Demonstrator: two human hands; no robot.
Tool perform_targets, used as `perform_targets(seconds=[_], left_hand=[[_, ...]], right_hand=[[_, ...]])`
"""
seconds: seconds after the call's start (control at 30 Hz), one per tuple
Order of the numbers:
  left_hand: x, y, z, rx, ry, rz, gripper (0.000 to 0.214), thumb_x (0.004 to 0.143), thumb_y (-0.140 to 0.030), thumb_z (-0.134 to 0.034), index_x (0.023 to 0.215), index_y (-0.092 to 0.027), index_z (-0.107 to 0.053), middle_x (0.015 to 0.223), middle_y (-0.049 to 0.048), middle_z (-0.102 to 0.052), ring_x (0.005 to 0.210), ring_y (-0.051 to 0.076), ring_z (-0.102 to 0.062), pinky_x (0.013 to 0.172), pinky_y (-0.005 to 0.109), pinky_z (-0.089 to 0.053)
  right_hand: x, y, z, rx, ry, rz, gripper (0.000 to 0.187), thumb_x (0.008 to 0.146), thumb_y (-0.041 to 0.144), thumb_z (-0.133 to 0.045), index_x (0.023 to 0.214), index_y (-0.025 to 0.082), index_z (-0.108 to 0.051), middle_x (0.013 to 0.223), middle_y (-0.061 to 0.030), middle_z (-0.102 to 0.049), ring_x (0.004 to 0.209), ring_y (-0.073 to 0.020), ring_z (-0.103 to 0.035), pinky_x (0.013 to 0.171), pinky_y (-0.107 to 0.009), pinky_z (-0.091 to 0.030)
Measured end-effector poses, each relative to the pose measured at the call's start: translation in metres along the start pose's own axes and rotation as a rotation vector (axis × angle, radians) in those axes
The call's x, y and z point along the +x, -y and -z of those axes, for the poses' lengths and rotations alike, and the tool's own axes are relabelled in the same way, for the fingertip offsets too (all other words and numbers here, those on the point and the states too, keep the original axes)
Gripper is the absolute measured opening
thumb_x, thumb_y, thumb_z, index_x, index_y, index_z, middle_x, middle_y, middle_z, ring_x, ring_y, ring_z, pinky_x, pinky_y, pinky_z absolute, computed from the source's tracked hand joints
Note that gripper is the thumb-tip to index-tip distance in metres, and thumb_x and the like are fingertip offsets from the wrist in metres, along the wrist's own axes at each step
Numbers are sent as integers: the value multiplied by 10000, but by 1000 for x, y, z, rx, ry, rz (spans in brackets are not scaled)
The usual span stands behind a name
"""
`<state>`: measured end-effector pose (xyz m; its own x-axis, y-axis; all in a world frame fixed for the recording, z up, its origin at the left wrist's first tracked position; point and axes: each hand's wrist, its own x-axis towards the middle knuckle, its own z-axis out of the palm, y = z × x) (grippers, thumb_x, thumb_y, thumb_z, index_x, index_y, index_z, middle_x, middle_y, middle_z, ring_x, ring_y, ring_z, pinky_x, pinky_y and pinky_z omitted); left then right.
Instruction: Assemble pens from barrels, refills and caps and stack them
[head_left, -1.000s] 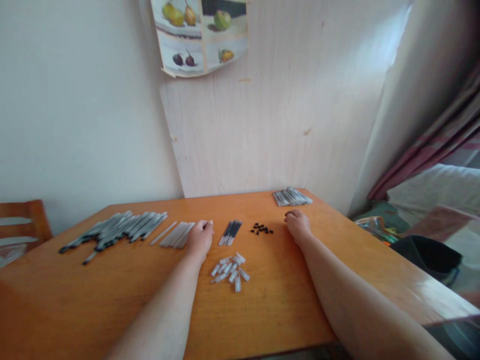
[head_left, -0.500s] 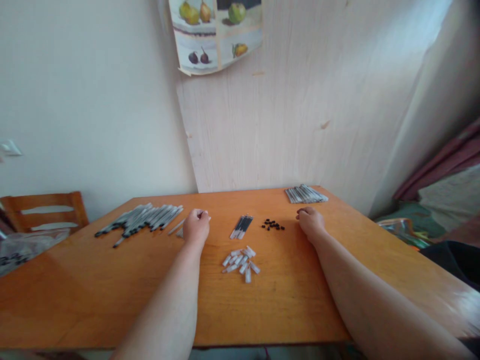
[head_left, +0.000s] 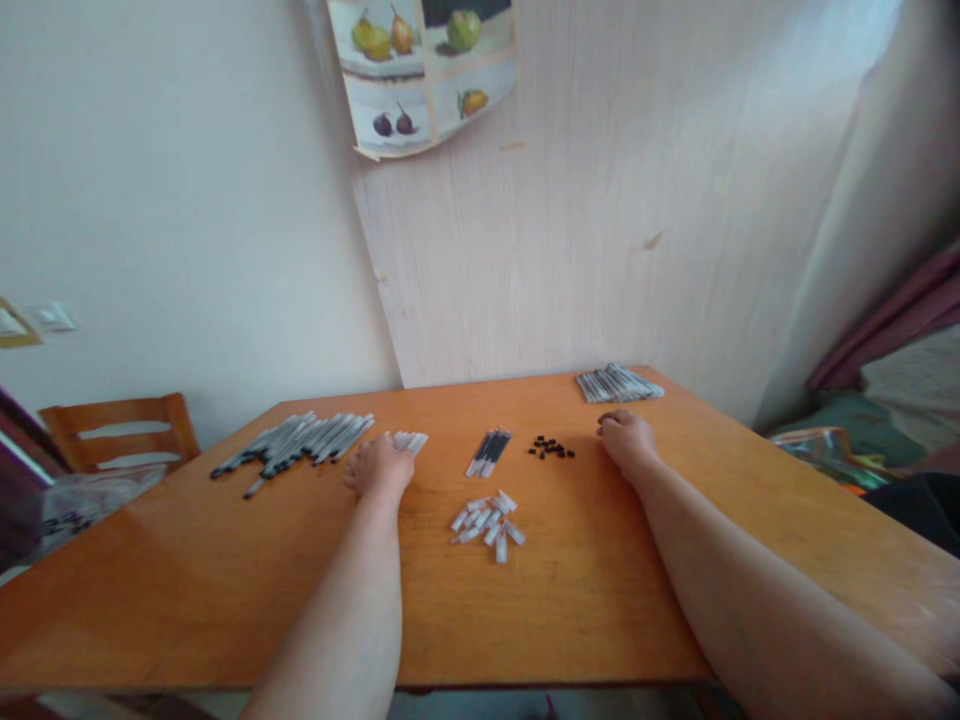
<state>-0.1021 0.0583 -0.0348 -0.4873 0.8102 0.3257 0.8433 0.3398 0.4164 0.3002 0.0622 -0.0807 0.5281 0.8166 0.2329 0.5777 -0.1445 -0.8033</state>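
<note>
My left hand (head_left: 380, 466) is low over the table left of centre, its fingers spread and pointing left. It partly covers a row of white tubes (head_left: 409, 440), whose ends show past the knuckles. What lies under the palm is hidden. My right hand (head_left: 627, 438) rests on the table to the right, fingers curled in; anything inside them is out of sight. Small black caps (head_left: 551, 447) lie loose just left of it. Between the hands is a bundle of dark-filled pen refills (head_left: 489, 452) with pale ends. Nearer me are several clear whitish caps (head_left: 489, 522) in a pile.
A fan of pen barrels with black ends (head_left: 300, 440) lies on the left of the wooden table (head_left: 585, 610). More pens (head_left: 617, 383) form a stack at the far right. A chair (head_left: 124, 430) stands left; the wall rises behind the far edge.
My left hand has gone from closed to spread and shifted slightly left and down, uncovering the white tube ends. My right hand stays put. The whole view has shifted a little.
</note>
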Motion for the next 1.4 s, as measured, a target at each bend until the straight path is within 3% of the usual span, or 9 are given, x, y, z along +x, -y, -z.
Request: perform_targets(seconds=[0.87,1.17,1.3,1.4], left_hand=[[-1,1,-9,35,11,18,272,737,-390,-561,908,-226,-697,1155,202,-605,1108,438,-484,805,588,-372],[-5,-4,-4,18,20,18,299,773,-370,-535,970,-203,-685,1198,224,-584,1145,451,-471,837,603,-348],[-6,-10,1,2,-48,-44,290,821,-360,-478,943,-184,-674,1120,218,-630,1101,407,-520,852,569,-357],[-5,-13,1,-75,-32,-85,273,839,-374,-470,952,-202,-648,999,174,-679,1000,364,-586,819,509,-392]], right_hand=[[-1,4,3,-91,10,1,306,734,277,-501,918,199,-733,958,-92,-716,856,-225,-622,641,-278,-407],[2,0,2,-79,13,5,297,727,271,-499,900,207,-732,954,-82,-719,884,-227,-623,657,-280,-410],[3,-1,0,-71,3,8,301,724,269,-505,908,210,-736,978,-86,-714,901,-226,-621,675,-278,-419],[3,-2,0,-60,2,1,307,729,274,-500,919,213,-733,968,-78,-715,861,-215,-624,667,-275,-423]])
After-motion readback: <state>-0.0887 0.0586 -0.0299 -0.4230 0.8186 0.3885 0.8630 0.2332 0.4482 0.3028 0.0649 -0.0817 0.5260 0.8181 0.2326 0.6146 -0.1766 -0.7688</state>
